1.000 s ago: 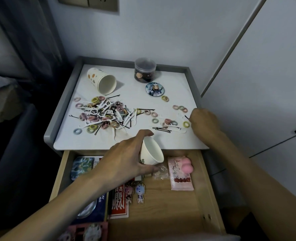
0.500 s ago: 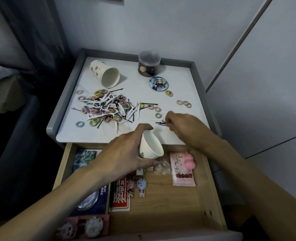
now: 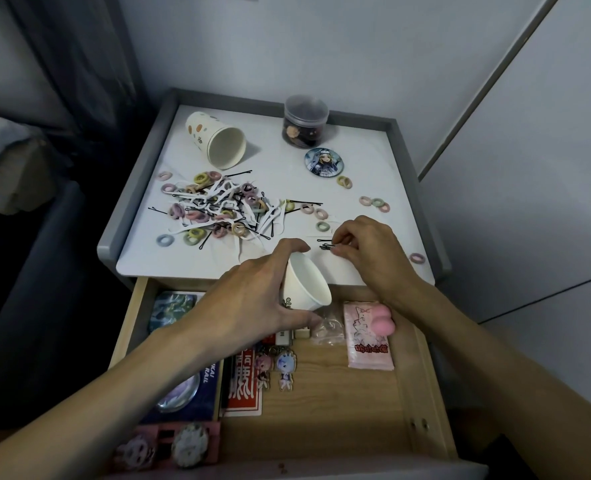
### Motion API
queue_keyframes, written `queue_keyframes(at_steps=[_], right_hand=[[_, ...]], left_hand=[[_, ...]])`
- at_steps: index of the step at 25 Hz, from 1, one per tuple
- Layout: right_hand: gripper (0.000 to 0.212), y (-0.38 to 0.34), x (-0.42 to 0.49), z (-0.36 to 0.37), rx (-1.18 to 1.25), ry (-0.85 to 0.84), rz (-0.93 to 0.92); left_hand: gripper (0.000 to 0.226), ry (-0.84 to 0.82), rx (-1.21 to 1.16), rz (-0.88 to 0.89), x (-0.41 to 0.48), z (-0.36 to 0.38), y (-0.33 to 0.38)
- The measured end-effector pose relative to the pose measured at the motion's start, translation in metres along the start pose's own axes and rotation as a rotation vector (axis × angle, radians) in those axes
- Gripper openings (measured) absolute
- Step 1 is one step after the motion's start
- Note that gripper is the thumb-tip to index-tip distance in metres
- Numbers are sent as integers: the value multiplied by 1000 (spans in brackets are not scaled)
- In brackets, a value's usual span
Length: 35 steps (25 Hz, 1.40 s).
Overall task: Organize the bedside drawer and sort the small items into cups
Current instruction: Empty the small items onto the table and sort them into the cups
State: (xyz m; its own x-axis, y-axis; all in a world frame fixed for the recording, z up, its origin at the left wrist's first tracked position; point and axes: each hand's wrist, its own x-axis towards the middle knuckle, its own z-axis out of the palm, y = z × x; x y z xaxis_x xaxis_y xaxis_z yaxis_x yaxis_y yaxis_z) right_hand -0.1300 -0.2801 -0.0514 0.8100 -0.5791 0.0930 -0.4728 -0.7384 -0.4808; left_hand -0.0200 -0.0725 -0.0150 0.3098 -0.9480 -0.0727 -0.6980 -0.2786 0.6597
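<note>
Thin black metal hairpins (image 3: 326,246), judged light, stiff and slippery, are pinched near one end by the right hand (image 3: 370,252) on the white tabletop (image 3: 276,161), just beside the flimsy white paper cup (image 3: 308,289) gripped tilted by the left hand (image 3: 252,301).

The left hand (image 3: 252,299) grips a tilted white paper cup (image 3: 306,285) at the front edge of the bedside table top (image 3: 373,161), its mouth turned toward the right hand (image 3: 363,251). Just beside the cup, the right hand pinches a few black bobby pins (image 3: 327,244). Beyond both hands lies a heap of hair ties and pins (image 3: 218,213); below them is the open drawer (image 3: 322,403).
</note>
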Motion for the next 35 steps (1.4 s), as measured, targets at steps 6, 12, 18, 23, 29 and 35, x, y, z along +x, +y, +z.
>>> queue_keyframes(at_steps=[6,12,18,23,29,35], right_hand=[[4,-5,4,7,-295,13,-136],[2,-13,3,2,-240,87,-198],[8,-52,-12,-31,175,-188,-302],[10,-60,-18,-28,192,-164,-314],[9,21,13,-38,39,36,174],[8,19,19,-25,-148,-34,93]], left_hand=[[83,-16,12,-16,-3,-1,1],[86,53,0,-58,1,0,-1],[89,158,-72,-106,4,1,-3],[91,175,21,-82,3,4,0],[88,183,22,-114,2,2,2],[87,179,25,-117,2,0,0]])
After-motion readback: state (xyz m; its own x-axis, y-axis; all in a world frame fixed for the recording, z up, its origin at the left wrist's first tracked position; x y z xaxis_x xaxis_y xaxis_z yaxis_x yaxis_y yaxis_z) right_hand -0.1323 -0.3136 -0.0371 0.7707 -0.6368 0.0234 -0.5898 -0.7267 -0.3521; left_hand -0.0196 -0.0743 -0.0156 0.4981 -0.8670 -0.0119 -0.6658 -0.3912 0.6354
